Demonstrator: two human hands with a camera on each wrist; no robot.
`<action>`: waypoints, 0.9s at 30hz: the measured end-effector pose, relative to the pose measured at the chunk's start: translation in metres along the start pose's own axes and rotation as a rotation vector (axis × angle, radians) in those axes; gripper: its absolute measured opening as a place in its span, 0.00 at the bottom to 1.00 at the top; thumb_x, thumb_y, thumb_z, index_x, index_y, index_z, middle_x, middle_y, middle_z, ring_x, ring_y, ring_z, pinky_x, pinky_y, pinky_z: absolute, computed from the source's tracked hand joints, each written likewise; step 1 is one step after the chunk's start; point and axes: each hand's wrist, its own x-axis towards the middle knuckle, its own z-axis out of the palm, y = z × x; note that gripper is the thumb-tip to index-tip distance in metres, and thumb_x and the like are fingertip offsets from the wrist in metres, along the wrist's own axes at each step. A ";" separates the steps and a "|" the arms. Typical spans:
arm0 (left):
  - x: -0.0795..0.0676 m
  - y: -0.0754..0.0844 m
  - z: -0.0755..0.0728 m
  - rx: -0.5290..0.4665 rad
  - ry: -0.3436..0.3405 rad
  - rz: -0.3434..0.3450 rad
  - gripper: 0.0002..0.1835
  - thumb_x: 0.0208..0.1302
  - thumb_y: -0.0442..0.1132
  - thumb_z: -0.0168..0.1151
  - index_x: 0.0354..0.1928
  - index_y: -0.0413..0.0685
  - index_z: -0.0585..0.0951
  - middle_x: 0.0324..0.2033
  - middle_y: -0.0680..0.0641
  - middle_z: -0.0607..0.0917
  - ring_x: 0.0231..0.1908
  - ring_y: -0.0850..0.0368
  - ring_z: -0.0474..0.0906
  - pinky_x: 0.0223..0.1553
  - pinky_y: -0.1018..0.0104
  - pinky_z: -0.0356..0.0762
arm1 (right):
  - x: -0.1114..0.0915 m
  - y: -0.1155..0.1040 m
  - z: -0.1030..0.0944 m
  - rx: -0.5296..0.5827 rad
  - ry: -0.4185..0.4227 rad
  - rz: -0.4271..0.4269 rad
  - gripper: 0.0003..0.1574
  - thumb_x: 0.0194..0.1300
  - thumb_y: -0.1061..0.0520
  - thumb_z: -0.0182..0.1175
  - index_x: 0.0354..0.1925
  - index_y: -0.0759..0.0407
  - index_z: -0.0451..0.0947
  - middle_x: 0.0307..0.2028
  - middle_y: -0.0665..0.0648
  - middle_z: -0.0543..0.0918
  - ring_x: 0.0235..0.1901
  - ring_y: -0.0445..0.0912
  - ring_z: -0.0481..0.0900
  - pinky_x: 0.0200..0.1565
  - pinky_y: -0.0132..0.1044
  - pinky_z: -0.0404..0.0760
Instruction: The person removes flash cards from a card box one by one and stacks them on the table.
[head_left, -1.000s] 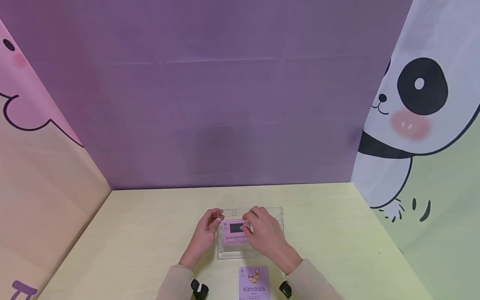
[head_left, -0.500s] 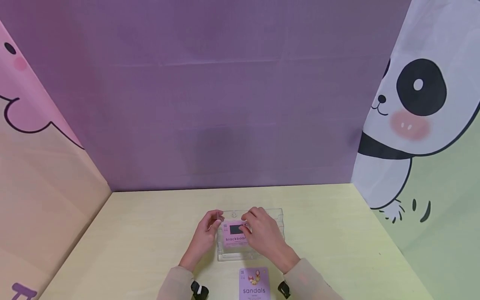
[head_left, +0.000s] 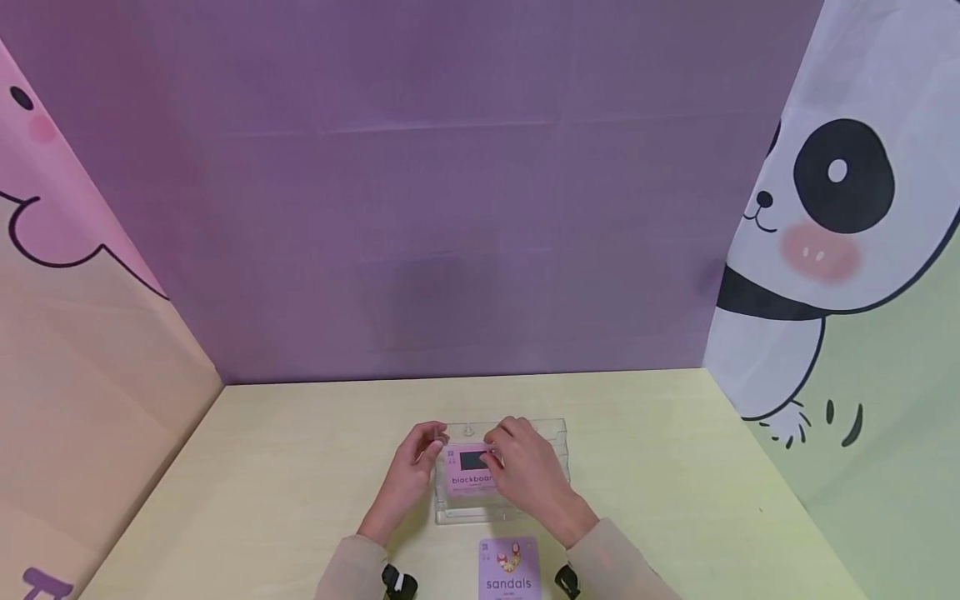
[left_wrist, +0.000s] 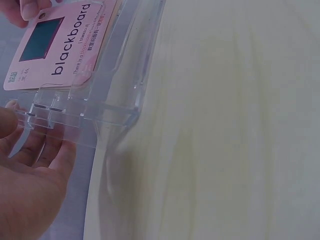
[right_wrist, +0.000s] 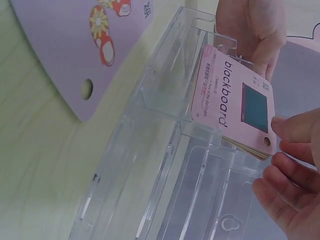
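Observation:
A stack of pink flashcards [head_left: 463,486], its top card reading "blackboard", sits in the left part of a clear plastic case [head_left: 465,515]. In the head view my left hand [head_left: 408,469] is at the case's left side; the left wrist view shows its thumb and fingers gripping the clear edge. My right hand [head_left: 531,473] pinches the stack's corner by the punched hole, thumb on top and fingers beneath, as the right wrist view shows [right_wrist: 295,165]. Several card edges show under the top card [right_wrist: 235,97]. The right hand covers the case's middle in the head view.
A purple "sandals" card [head_left: 509,568] lies on the pale wooden table [head_left: 300,467] between my forearms, cut off by the frame's bottom. Black straps [head_left: 400,582] are at my wrists. A purple backdrop [head_left: 450,208] and printed side panels enclose the table.

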 end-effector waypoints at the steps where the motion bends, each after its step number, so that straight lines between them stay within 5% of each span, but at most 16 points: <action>1: 0.000 0.000 0.000 0.007 0.001 0.005 0.16 0.71 0.33 0.50 0.59 0.42 0.70 0.51 0.40 0.78 0.56 0.47 0.72 0.63 0.46 0.64 | 0.000 0.000 0.000 0.000 -0.003 0.001 0.09 0.57 0.53 0.68 0.37 0.53 0.81 0.36 0.47 0.77 0.36 0.41 0.72 0.35 0.28 0.79; 13: -0.007 0.024 -0.001 0.001 -0.002 -0.025 0.15 0.71 0.31 0.49 0.58 0.42 0.70 0.52 0.36 0.77 0.57 0.43 0.71 0.63 0.46 0.64 | -0.001 0.000 0.003 -0.004 -0.051 0.013 0.10 0.59 0.52 0.68 0.38 0.54 0.82 0.36 0.48 0.77 0.35 0.41 0.71 0.37 0.27 0.78; 20: -0.001 0.004 0.001 0.002 0.004 0.004 0.16 0.71 0.33 0.50 0.59 0.42 0.70 0.52 0.41 0.78 0.57 0.48 0.72 0.64 0.49 0.65 | -0.001 0.000 0.004 -0.006 -0.037 0.000 0.11 0.58 0.53 0.68 0.38 0.55 0.81 0.36 0.48 0.76 0.36 0.41 0.71 0.37 0.28 0.79; 27: -0.001 0.002 0.000 -0.001 0.002 -0.004 0.16 0.71 0.33 0.51 0.59 0.42 0.70 0.52 0.41 0.78 0.57 0.48 0.72 0.64 0.49 0.64 | -0.002 0.001 0.006 0.004 -0.032 -0.001 0.11 0.57 0.54 0.69 0.38 0.55 0.82 0.36 0.48 0.77 0.35 0.41 0.70 0.37 0.28 0.78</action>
